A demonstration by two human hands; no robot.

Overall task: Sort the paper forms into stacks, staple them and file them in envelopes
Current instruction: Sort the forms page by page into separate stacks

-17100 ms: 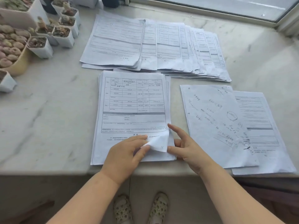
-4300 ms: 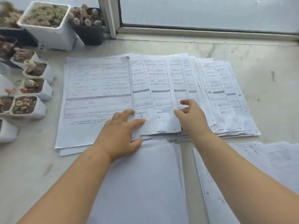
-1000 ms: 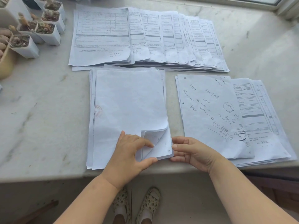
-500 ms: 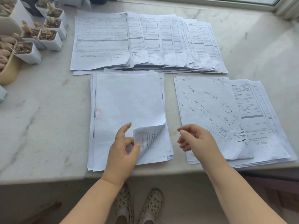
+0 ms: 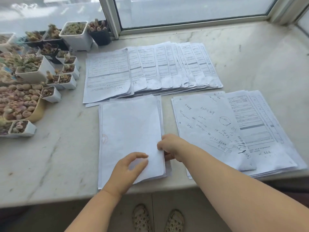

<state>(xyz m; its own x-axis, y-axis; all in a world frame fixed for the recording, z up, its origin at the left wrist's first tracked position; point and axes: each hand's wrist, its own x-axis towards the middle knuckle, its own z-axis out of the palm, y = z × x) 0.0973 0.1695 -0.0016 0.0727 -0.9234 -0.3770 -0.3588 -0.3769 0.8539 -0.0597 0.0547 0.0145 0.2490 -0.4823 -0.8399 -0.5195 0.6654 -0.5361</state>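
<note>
A stack of forms lying blank side up sits in the middle of the marble sill. My left hand rests on its near part with fingers loosely curved over the top sheet. My right hand pinches the stack's right edge. Behind it several printed forms lie fanned out in a row. To the right lies another pile, topped by a sheet with handwritten notes over printed forms.
Small pots of succulents crowd the left of the sill. A window frame runs along the back. The sill's front edge lies just below the stacks, with my feet on the floor beneath.
The lifted corner of the top sheet has been laid flat. My right hand moved left to the stack's right edge and took hold of it. My view tilted up toward the window.
</note>
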